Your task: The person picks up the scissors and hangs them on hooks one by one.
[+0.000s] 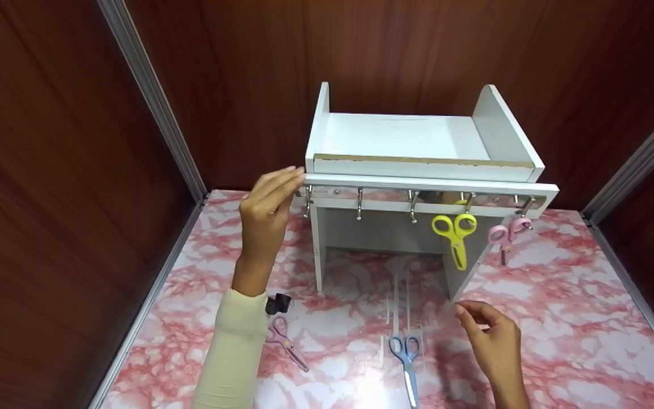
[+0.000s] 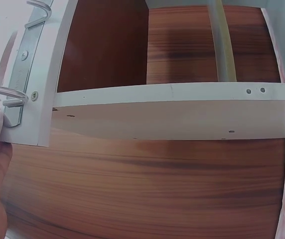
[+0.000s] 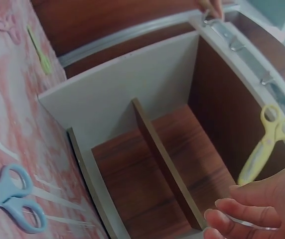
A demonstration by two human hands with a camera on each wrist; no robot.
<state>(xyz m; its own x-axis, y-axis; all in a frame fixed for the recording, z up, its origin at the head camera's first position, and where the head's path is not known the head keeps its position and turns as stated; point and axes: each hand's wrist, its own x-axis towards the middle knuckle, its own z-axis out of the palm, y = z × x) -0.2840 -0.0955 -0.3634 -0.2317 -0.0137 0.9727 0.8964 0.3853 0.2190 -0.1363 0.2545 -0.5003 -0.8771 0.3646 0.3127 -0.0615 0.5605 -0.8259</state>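
My left hand [image 1: 267, 207] holds the left end of a white hook rail [image 1: 389, 182] across the front of a white shelf unit [image 1: 406, 136]. In the left wrist view the thumb is on the rail's face, beside the metal strip [image 2: 18, 74], with fingers behind. Yellow scissors [image 1: 458, 250] hang from a hook near the right, and pink scissors [image 1: 506, 236] hang from the rightmost one. Below them my right hand [image 1: 494, 341] hovers near the unit's right leg, fingers loosely bent and holding nothing. In the right wrist view its fingertips overlap the unit, just below the yellow scissors [image 3: 262, 154].
Blue scissors [image 1: 408, 363] lie on the pink marbled table [image 1: 344, 312] at the front. Another pink pair [image 1: 290, 341] lies beside my left sleeve, and a green pair [image 3: 40, 52] shows in the right wrist view. Brown wood panels [image 1: 77, 142] enclose the table.
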